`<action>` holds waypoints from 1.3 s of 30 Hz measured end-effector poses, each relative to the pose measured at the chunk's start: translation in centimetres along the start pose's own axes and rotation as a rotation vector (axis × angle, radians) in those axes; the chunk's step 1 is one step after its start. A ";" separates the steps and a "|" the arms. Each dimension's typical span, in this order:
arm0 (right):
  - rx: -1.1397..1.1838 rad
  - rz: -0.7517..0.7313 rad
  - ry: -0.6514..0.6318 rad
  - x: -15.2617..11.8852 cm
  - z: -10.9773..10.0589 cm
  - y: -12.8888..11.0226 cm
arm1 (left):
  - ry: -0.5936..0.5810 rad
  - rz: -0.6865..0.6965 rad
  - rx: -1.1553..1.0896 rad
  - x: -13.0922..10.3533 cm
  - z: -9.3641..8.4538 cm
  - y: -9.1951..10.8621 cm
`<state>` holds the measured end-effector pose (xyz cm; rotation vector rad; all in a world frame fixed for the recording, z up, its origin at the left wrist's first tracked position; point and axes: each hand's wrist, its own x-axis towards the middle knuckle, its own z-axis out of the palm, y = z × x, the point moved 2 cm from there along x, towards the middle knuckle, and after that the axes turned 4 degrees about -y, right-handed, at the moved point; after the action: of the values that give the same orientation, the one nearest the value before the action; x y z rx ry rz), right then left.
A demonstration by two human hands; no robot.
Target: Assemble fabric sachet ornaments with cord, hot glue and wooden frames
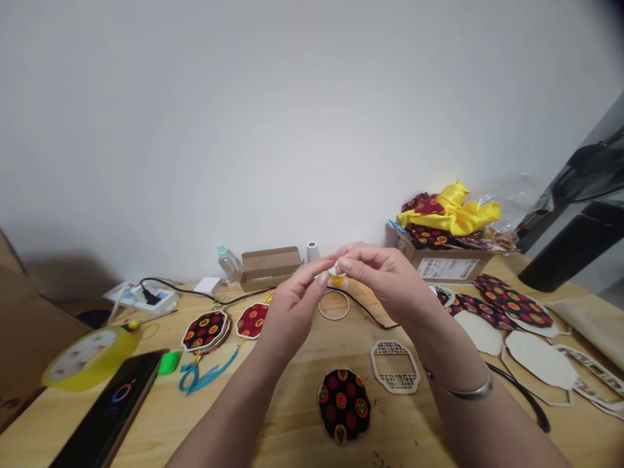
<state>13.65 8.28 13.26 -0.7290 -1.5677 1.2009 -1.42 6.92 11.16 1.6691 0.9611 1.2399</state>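
Observation:
Both hands are raised over the middle of the table, fingertips close together. The thumb and fingers of my left hand (303, 294) are pressed together; what they hold, if anything, is too small to name. My right hand (377, 273), with a silver bangle at the wrist, pinches at a tiny pale thing I cannot make out. Just behind the fingertips is a small container with yellow in it (338, 282). Below them lie a wooden ring (334, 318), a black floral fabric piece (344, 404) and a pale lattice frame (395, 366).
Floral pieces with blue tassels (205, 330), yellow tape (89, 357) and a phone (110, 409) lie left. A fabric-filled cardboard box (448, 268), pale panels (541, 359) and a black cylinder (572, 247) are right. A black cable (253, 296) crosses behind the hands.

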 end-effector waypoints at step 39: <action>0.040 0.045 0.081 0.4 -0.5 0.6 | -0.034 -0.089 -0.362 -0.3 1.2 -1.4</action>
<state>13.88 9.03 12.83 -0.7813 -1.4637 1.2168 -0.46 6.93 9.51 1.3454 0.7308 1.2383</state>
